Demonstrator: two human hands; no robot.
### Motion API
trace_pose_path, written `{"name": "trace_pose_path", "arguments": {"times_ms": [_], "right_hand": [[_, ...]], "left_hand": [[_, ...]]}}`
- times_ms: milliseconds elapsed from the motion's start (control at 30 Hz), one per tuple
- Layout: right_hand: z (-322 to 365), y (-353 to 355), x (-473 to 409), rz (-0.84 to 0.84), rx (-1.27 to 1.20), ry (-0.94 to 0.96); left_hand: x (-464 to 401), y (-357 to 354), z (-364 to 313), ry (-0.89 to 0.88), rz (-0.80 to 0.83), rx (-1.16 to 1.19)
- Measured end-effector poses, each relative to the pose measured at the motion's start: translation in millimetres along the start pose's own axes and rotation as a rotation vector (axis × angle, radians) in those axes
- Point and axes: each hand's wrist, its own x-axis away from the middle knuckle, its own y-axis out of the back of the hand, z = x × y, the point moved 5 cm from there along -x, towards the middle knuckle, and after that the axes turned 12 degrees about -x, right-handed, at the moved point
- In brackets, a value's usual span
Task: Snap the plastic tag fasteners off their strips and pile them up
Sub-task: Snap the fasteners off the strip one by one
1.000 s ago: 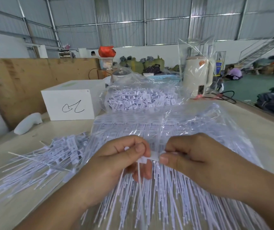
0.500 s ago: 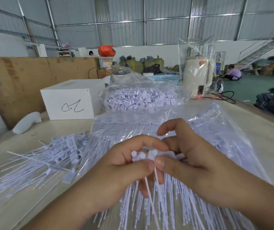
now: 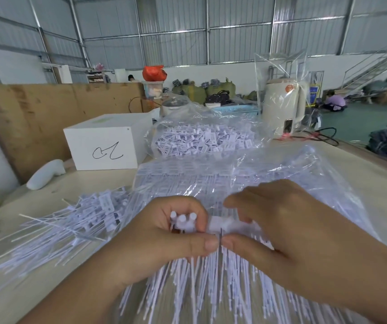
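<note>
My left hand (image 3: 162,244) is closed on a small bunch of white tag fasteners (image 3: 183,221), whose round heads stick up between thumb and fingers. My right hand (image 3: 288,232) pinches the white strip (image 3: 230,226) of fasteners right beside it, thumb tips almost touching. Long white tails (image 3: 211,284) hang down from both hands toward me. A pile of loose fasteners (image 3: 70,228) spreads over the table to the left. Under my hands lies a clear bag of uncut strips (image 3: 246,174).
Farther back sits a second clear bag of fasteners (image 3: 202,139), a white box (image 3: 108,141) with a scribble, a white tag gun (image 3: 45,174), and a wrapped kettle (image 3: 283,106) with a black cord. A plywood board (image 3: 35,118) stands at the left.
My hands twisted against each other at the strip. More fastener heads now stand in my left hand, and my right fingers have spread over the strip.
</note>
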Motion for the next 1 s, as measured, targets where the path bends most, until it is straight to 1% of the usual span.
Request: {"name": "trace_pose_path", "arguments": {"times_ms": [33, 67, 100, 167, 233, 267, 367, 400, 500, 533, 567, 600, 667, 733, 767, 800, 900, 1000], "right_hand": [[-2.8, -1.3, -2.3, 0.067, -0.116, -0.039], [-6.4, -6.0, -2.2, 0.135, -0.254, -0.077], [-11.2, -10.5, -1.4, 0.166, -0.368, -0.111], [-18.8, -13.2, -1.2, 0.141, -0.541, -0.201], [-23.7, -13.5, -1.5, 0.033, -0.626, -0.273], [-25.1, -13.9, -1.8, -0.022, -0.622, -0.289], [-22.0, -16.2, -5.8, -0.14, -0.488, -0.304], [-24.5, -14.1, -6.4, -0.211, -0.468, -0.329], [-43.2, 7.8, -1.4, -0.532, -0.553, -0.423], [-48.4, 14.3, 0.2, -0.572, -0.601, -0.412], [-49.6, 16.4, 1.0, -0.536, -0.66, -0.389], [-47.7, 13.2, 1.3, -0.441, -0.74, -0.357], [-33.9, -2.1, -0.7, -0.192, -0.877, -0.276], [-20.3, -15.2, -2.0, -0.002, -0.854, -0.199], [-16.5, -19.2, -2.6, 0.046, -0.807, -0.171], [-16.3, -22.1, -3.4, 0.064, -0.762, -0.169], [-19.8, -23.6, -2.9, 0.039, -0.701, -0.195], [-20.2, -21.9, -2.8, 0.048, -0.705, -0.195]], "left_hand": [[2.1, -1.7, -0.2, -0.037, 0.0, 0.032], [3.9, -4.7, -2.2, -0.092, 0.051, 0.094], [4.1, -8.2, -11.1, -0.154, 0.114, 0.153], [3.2, -9.5, -18.2, -0.18, 0.101, 0.189], [2.4, -8.9, -19.2, -0.189, 0.043, 0.241], [2.1, -9.3, -22.1, -0.177, 0.007, 0.274], [0.6, -14.0, -25.6, -0.135, -0.127, 0.298], [0.7, -15.0, -25.7, -0.118, -0.161, 0.323], [3.1, -14.6, -21.4, -0.079, -0.211, 0.36], [3.8, -12.6, -22.2, -0.083, -0.212, 0.357], [4.0, -10.4, -23.0, -0.088, -0.214, 0.358], [3.3, -8.8, -22.5, -0.105, -0.204, 0.351], [3.0, -9.0, -23.0, -0.14, -0.156, 0.263], [2.9, -13.8, -21.2, -0.146, -0.076, 0.185], [3.6, -16.7, -21.7, -0.151, -0.028, 0.164], [4.1, -19.9, -23.5, -0.17, 0.03, 0.158], [8.3, -27.4, -28.3, -0.184, 0.226, 0.167], [10.0, -30.4, -26.3, -0.146, 0.337, 0.253]]}}
